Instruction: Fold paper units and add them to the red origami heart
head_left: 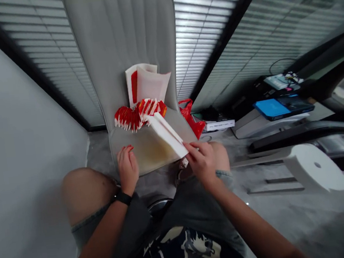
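Note:
My right hand (201, 161) grips the near end of a folded white paper piece (169, 135) between thumb and fingers. The paper slants over the right part of the grey chair's seat (124, 142), its far end close to a row of red-and-white folded papers (129, 118). My left hand (128, 167) is at the seat's front left edge, fingers curled together. A small bit of red shows at its fingertips; what it is cannot be made out. White sheets (152, 83) with a red patch lean against the backrest, behind the folded papers.
A red plastic bag (192, 118) lies right of the chair, beside a white box (219, 124). Farther right are a blue-topped item (269, 108) and a white stool (317, 166) on its side. A wall (21, 142) stands at the left; my knees flank the seat.

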`<state>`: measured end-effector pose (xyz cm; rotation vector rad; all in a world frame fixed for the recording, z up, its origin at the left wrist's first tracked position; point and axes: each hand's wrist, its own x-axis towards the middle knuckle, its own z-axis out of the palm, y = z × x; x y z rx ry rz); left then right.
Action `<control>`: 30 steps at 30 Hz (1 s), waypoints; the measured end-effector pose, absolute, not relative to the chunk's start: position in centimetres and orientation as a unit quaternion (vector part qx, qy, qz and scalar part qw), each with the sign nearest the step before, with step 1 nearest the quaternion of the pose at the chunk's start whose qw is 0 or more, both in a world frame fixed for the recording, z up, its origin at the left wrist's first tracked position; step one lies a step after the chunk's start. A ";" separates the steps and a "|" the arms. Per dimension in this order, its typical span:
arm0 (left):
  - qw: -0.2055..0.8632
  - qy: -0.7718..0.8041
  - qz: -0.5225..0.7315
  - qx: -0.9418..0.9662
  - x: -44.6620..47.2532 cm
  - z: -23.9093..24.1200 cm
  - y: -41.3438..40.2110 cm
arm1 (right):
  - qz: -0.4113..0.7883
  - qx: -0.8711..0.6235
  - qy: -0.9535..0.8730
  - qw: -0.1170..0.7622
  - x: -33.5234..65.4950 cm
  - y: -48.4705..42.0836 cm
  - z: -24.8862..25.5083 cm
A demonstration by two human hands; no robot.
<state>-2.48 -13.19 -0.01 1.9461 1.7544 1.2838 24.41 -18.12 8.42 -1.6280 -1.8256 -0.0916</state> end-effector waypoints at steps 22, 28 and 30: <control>0.067 0.367 0.163 0.913 2.5 -0.1 -11.1 | 0.113 -0.502 -0.828 0.225 21.8 -16.9 -1.9; 0.070 0.388 0.142 0.908 2.4 0.6 -12.9 | 0.131 -0.486 -0.838 0.213 22.7 -17.4 -1.5; 0.064 0.380 0.128 0.914 2.1 0.3 -13.8 | 0.124 -0.469 -0.855 0.184 22.7 -17.3 -1.8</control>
